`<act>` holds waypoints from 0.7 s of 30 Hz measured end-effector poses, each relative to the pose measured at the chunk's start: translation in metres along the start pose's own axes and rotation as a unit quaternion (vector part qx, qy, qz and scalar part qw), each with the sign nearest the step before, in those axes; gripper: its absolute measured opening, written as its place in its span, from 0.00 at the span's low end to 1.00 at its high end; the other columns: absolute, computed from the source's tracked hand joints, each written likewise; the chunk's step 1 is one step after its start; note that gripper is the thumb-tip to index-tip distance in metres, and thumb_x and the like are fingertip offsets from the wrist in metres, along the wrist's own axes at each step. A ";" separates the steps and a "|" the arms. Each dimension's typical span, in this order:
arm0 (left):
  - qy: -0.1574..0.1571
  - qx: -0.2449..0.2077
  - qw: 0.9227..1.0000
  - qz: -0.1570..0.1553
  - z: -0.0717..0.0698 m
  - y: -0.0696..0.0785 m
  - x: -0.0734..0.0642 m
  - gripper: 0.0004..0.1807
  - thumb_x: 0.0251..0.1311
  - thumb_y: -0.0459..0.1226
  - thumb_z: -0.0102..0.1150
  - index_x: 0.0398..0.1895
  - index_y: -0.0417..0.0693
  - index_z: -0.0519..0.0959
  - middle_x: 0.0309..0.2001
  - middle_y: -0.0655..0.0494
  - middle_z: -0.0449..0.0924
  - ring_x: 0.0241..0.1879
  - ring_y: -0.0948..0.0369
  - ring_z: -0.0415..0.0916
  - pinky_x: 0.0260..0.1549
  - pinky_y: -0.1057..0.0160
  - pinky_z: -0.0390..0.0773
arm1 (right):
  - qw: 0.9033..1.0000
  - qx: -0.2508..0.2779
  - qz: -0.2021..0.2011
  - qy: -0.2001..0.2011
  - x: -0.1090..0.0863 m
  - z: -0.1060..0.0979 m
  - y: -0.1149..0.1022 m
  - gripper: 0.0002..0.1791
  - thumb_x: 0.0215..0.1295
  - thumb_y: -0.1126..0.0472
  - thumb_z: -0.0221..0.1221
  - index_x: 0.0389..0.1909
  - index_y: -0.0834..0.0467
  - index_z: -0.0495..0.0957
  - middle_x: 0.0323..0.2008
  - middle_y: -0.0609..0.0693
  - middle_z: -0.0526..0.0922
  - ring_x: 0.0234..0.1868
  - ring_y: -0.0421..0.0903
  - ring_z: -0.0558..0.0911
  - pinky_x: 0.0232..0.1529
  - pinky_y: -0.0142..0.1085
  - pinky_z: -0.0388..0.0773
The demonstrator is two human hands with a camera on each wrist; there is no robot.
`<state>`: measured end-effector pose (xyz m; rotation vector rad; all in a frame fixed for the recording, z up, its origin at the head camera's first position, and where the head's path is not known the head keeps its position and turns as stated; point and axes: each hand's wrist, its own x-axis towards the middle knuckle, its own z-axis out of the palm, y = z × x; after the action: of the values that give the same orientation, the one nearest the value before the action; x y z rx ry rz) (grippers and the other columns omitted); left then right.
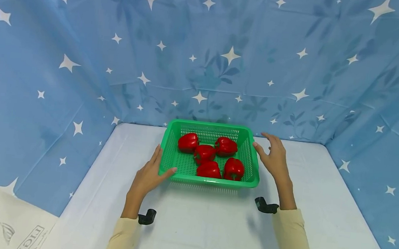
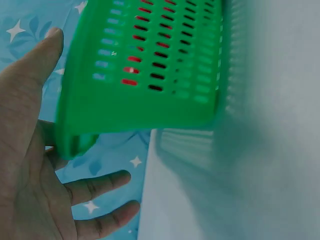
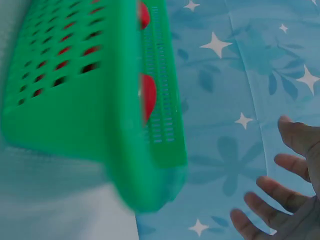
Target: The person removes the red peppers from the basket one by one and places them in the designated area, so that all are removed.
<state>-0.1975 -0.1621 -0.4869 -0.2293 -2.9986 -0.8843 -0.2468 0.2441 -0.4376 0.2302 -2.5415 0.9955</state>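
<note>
A green plastic basket (image 1: 212, 180) with slotted walls stands on a white-covered table, holding several red bell peppers (image 1: 210, 169). My left hand (image 1: 146, 178) is at the basket's front left corner, fingers along the left side and thumb over the front rim. In the left wrist view, the fingers of this left hand (image 2: 25, 165) are spread about the basket's corner (image 2: 135, 112), not curled round it. Beside the right rim, my right hand (image 1: 274, 160) has its thumb and fingers apart. The right wrist view shows a gap between that hand (image 3: 295, 200) and the basket wall (image 3: 55, 120).
Blue cloth (image 1: 226, 75) with white stars hangs behind the table and along both sides. The white tabletop (image 1: 207, 229) extends in front of the basket. A pale printed sheet (image 1: 6, 218) lies at the lower left. Each wrist wears a small black camera (image 1: 147, 217).
</note>
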 end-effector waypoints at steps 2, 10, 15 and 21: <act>0.000 -0.010 1.000 0.003 0.004 0.000 0.001 0.57 0.57 0.72 0.48 0.79 0.51 0.41 0.80 0.58 0.34 0.70 0.43 0.62 0.47 0.42 0.78 | 0.999 0.033 -0.002 -0.018 0.008 0.002 0.000 0.30 0.68 0.55 0.61 0.65 0.65 0.69 0.64 0.67 0.70 0.65 0.65 0.69 0.57 0.61 0.73; 0.010 -0.038 0.999 0.005 0.015 0.000 0.002 0.57 0.56 0.72 0.49 0.79 0.52 0.42 0.80 0.63 0.33 0.71 0.45 0.62 0.44 0.43 0.79 | 0.984 0.108 0.029 -0.138 0.037 0.015 0.005 0.32 0.69 0.52 0.60 0.68 0.63 0.66 0.65 0.66 0.70 0.66 0.64 0.70 0.60 0.60 0.71; 0.019 -0.053 0.998 0.003 0.018 -0.001 0.004 0.56 0.56 0.71 0.51 0.79 0.54 0.42 0.80 0.64 0.33 0.71 0.45 0.61 0.48 0.39 0.77 | 0.972 0.134 0.026 -0.190 0.054 0.024 0.009 0.32 0.70 0.54 0.59 0.69 0.64 0.64 0.66 0.68 0.69 0.67 0.65 0.69 0.62 0.62 0.68; 0.038 -0.056 0.998 0.003 0.019 -0.004 0.004 0.55 0.56 0.69 0.54 0.79 0.55 0.43 0.80 0.64 0.35 0.70 0.44 0.64 0.39 0.44 0.80 | 0.953 0.175 0.031 -0.245 0.070 0.039 0.008 0.31 0.69 0.60 0.59 0.68 0.66 0.63 0.66 0.70 0.66 0.68 0.67 0.66 0.64 0.61 0.66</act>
<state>-0.2012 -0.1542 -0.5049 -0.2002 -2.8806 -1.0377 -0.3245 0.2231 -0.4393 0.5639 -2.7915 1.5822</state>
